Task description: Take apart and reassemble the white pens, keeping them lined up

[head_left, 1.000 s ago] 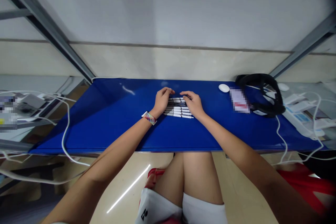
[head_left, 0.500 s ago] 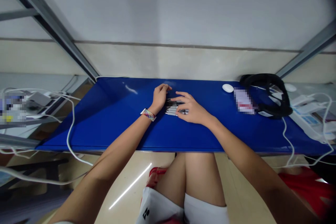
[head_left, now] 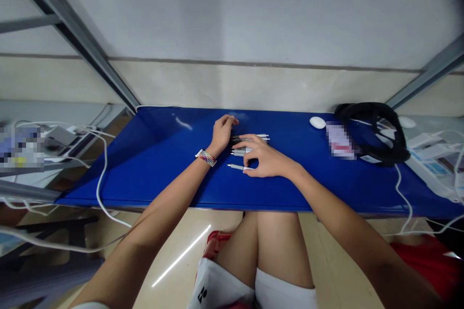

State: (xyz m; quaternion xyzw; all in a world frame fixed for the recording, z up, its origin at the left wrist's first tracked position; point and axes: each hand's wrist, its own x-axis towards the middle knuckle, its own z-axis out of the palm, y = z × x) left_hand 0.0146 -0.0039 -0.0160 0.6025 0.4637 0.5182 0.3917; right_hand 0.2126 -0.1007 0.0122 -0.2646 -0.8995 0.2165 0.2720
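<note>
My right hand (head_left: 268, 156) pinches a grey-and-white pen (head_left: 236, 167) between thumb and index finger, its tip pointing left. This pen lies apart from the row, nearer the front edge of the blue tabletop (head_left: 159, 169). Under and beyond the other right fingers is a row of several pens (head_left: 238, 152), side by side, tips toward the left; my fingers cover part of it. My left hand (head_left: 221, 133) rests on its edge by the pens' tip ends, fingers loosely bent and holding nothing I can see. A multicoloured band is round the left wrist.
To the right on the tabletop are a white mouse-like object (head_left: 317, 122), a blurred-out pale item (head_left: 340, 141) and a black headband-like strap (head_left: 400, 130). White cables (head_left: 100, 178) hang at both sides. Metal posts (head_left: 108, 70) and a wall stand behind.
My right hand has drawn one pen out of the row toward the front edge, pinched between thumb and index finger. My left hand stays by the tips.
</note>
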